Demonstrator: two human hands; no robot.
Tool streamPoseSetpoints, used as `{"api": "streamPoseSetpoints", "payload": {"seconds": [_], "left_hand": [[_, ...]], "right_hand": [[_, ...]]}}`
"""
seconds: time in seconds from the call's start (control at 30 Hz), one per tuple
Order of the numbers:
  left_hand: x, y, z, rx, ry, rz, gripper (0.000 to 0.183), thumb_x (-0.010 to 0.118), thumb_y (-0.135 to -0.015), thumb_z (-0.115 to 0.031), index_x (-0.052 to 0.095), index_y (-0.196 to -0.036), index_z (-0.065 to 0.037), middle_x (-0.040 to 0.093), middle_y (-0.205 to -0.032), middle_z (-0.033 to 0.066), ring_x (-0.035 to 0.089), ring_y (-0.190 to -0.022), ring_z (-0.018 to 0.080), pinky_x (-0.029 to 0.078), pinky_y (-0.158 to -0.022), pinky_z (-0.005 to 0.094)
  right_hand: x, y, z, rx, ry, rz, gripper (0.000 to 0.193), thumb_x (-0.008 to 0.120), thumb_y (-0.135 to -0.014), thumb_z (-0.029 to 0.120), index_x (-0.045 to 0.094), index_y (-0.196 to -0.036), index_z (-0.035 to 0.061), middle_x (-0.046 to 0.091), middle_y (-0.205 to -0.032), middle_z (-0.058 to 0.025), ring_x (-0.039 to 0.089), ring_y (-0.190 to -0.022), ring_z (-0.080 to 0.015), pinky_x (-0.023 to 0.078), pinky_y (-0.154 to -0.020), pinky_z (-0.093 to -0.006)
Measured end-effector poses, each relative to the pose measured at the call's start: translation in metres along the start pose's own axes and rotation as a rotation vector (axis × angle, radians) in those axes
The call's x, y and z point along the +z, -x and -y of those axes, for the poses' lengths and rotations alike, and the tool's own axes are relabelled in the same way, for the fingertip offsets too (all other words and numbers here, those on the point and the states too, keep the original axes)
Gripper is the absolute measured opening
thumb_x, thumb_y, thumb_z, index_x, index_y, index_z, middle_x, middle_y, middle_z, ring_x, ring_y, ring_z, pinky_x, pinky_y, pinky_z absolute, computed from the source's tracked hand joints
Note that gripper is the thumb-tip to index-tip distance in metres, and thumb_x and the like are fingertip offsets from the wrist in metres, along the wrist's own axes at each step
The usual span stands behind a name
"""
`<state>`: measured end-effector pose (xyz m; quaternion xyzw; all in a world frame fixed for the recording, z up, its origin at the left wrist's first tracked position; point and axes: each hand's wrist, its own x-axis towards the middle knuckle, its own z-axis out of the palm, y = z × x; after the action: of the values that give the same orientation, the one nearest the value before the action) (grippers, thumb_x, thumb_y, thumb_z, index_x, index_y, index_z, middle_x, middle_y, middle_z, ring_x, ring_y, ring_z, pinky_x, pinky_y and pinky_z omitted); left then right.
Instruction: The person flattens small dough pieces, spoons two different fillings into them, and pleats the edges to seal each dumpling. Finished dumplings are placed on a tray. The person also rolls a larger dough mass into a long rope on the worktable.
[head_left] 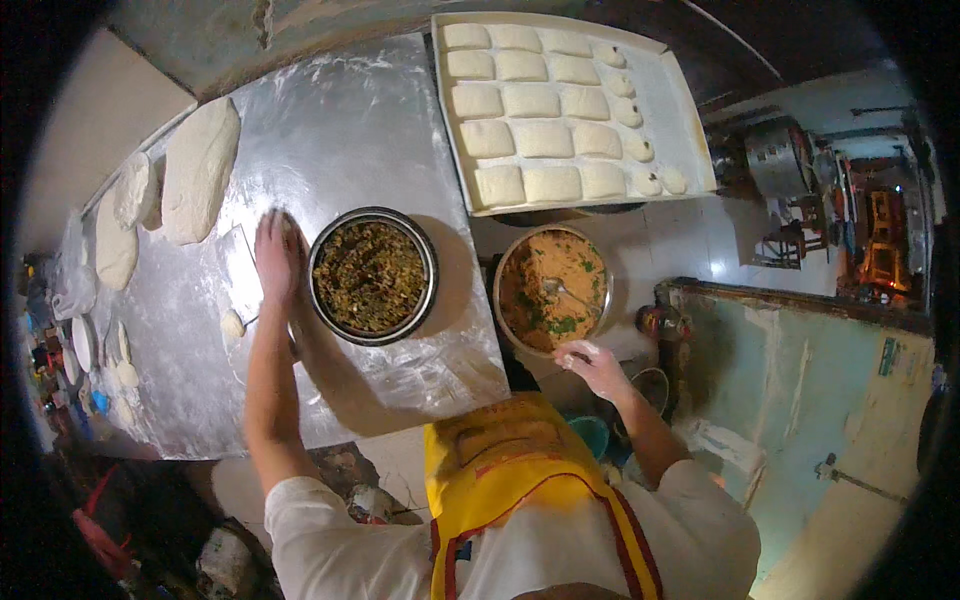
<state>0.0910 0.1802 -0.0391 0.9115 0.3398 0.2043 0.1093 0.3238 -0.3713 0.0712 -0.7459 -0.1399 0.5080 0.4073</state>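
Dough (281, 232) lies under the flat, spread left hand (277, 255); right hand (592, 364) hangs loosely curled, gripping nothing.

Left hand (277, 255) beside filling bowl (372, 275)

- Single head-worn fisheye view, looking steeply down from above the person's yellow apron (520, 450).
- Close over the floured metal worktable (350, 130); edges bend.

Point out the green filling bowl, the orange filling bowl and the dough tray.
Green filling bowl (372, 275), head view, on the filling at its middle.
Orange filling bowl (552, 290), head view, on the filling's middle.
Dough tray (690, 120), head view, on its bare right part.
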Motion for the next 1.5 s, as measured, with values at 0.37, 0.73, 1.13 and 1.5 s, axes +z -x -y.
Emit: {"api": "streamPoseSetpoints", "payload": {"seconds": [0.37, 0.73, 1.13, 1.5], "left_hand": [[-0.055, 0.223, -0.188, -0.102, -0.189, 0.264, 0.072, 0.059, -0.089, -0.031, 0.032, -0.144, 0.006, 0.032, -0.151, 0.0247, 0.025, -0.143, 0.0407, 0.018, -0.117, 0.0547], [-0.055, 0.212, -0.183, -0.083, -0.032, 0.328, 0.08, 0.059, -0.089, -0.042, 0.029, -0.147, 0.005, 0.028, -0.153, 0.0258, 0.019, -0.146, 0.0416, 0.015, -0.118, 0.052], [-0.1, 0.304, -0.152, -0.887, 1.075, -0.576, 0.047, 0.047, -0.103, -0.026, 0.041, -0.138, 0.004, 0.042, -0.141, 0.0106, 0.048, -0.122, 0.0226, 0.041, -0.104, 0.0368], [-0.07, 0.297, -0.21, -0.938, 1.181, -0.356, 0.037, 0.049, -0.1, -0.018, 0.049, -0.131, 0.003, 0.055, -0.134, 0.0125, 0.054, -0.122, 0.0237, 0.041, -0.106, 0.0397]], "right_hand": [[0.042, -0.023, 0.02, -0.295, 0.222, 0.349, 0.028, 0.06, -0.096, 0.017, 0.062, -0.118, -0.0006, 0.068, -0.108, -0.009, 0.064, -0.099, -0.0154, 0.049, -0.09, -0.0312], [0.16, -0.084, 0.044, -0.399, 0.407, 0.382, 0.034, 0.055, -0.096, 0.033, 0.067, -0.114, 0.006, 0.069, -0.095, -0.0164, 0.065, -0.087, -0.027, 0.05, -0.081, -0.0385], [0.298, -0.125, 0.081, -0.815, 1.026, 0.44, 0.047, 0.07, -0.082, 0.02, 0.056, -0.121, -0.0023, 0.061, -0.114, -0.0227, 0.06, -0.106, -0.039, 0.052, -0.088, -0.0449], [0.243, -0.084, 0.051, -0.237, 0.341, 0.52, 0.029, 0.066, -0.086, 0.011, 0.059, -0.111, 0.001, 0.063, -0.108, -0.0155, 0.063, -0.101, -0.0255, 0.052, -0.087, -0.0389]]}}
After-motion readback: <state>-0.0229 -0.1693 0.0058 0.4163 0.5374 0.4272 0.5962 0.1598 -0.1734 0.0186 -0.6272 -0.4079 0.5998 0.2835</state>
